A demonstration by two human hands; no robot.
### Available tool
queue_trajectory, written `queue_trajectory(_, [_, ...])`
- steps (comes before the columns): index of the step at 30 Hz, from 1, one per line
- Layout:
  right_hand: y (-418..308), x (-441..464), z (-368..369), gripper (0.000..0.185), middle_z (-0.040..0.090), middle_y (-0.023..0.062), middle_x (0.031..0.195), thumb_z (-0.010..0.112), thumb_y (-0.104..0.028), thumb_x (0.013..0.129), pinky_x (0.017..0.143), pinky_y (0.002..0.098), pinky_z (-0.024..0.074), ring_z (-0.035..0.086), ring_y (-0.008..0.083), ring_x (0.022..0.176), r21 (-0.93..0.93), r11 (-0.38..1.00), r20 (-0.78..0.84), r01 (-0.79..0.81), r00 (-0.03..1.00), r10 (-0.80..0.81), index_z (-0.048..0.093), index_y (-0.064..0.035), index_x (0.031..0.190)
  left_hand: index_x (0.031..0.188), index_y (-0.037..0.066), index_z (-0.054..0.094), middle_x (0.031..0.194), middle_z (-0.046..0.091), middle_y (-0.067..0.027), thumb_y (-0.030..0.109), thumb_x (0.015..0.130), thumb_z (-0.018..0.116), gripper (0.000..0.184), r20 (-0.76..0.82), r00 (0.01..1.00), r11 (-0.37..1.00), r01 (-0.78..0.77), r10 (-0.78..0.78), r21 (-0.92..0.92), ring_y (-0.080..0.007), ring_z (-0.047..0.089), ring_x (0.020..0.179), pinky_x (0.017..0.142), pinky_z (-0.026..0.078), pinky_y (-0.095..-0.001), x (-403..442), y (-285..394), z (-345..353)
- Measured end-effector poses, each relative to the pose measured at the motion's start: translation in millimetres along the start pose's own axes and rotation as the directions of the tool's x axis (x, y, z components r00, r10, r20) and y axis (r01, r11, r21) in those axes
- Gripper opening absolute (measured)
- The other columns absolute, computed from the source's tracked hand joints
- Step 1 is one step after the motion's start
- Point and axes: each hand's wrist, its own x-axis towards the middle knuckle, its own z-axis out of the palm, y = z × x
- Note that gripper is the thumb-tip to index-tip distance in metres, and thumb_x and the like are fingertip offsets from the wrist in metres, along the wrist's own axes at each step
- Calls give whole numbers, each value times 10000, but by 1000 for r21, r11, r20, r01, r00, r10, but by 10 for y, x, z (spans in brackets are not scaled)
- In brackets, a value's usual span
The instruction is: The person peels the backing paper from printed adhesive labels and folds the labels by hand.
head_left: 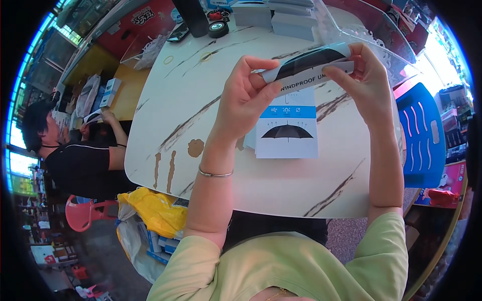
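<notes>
Between both hands, above the table, is a printed umbrella box [306, 75] of thin card, bent along its length, with a dark umbrella picture and the words "WINDPROOF UM…"; fingers cover part of the lettering. My left hand [249, 90] pinches its left end with fingers and thumb. Gripping the right end is my right hand [364, 80], its thumb on the lower printed panel. Below the hands lies a stack of flat umbrella boxes [287, 145], white with a blue band and a black umbrella picture, on the marbled white table [211, 180].
Stacked white boxes [293, 25], a black bottle [192, 17], a phone [178, 33] and a tape roll [218, 29] stand at the back. A clear bin [371, 40] is at the back right, a blue stool [420, 138] at right. Another person [75, 155] sits at left, near a yellow bag [155, 210].
</notes>
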Motion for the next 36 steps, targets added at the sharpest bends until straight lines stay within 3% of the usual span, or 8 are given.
queue_trajectory(11, [-4, 15, -47, 265, 637, 58, 738, 728, -172, 702, 641, 180, 440, 580, 81, 695, -180, 984, 45, -3, 999, 11, 553, -21, 832, 1038, 8, 452, 704, 558, -11, 2, 819, 557, 242, 46, 999, 1000, 26, -26, 7, -4, 423, 579, 503, 315, -145, 10, -13, -106])
queue_trajectory(13, [21, 35, -84, 243, 640, 66, 763, 704, -166, 730, 658, 201, 463, 597, 103, 717, -63, 996, 132, -65, 989, 72, 567, -10, 857, 1040, 9, 452, 708, 562, -13, 1, 818, 556, 245, 39, 999, 999, 35, -35, 3, -5, 433, 589, 511, 322, -143, 9, -8, -133])
queue_trajectory(16, [86, 51, -116, 239, 642, 86, 805, 675, -154, 760, 706, 225, 482, 614, 127, 754, 75, 996, 220, -46, 975, 29, 577, 6, 909, 1040, 11, 454, 716, 568, -16, -2, 813, 558, 250, 18, 998, 998, 56, -56, -5, -6, 448, 607, 524, 333, -140, 16, 25, -133])
queue_trajectory(25, [106, 66, -180, 219, 639, 116, 858, 638, -131, 793, 743, 231, 484, 628, 163, 788, 79, 994, 270, -79, 961, 55, 590, 20, 944, 1038, 10, 465, 702, 576, -17, -3, 811, 558, 245, 42, 996, 996, 84, -84, 9, -2, 463, 609, 523, 334, -134, 15, 8, -195])
queue_trajectory(36, [57, 34, -172, 219, 639, 111, 846, 637, -117, 792, 718, 221, 484, 621, 142, 778, 33, 996, 243, -79, 968, 69, 584, 32, 943, 1039, 9, 466, 706, 580, -17, -8, 806, 560, 251, 39, 995, 996, 90, -90, 2, -9, 484, 619, 538, 357, -138, 11, 31, -192])
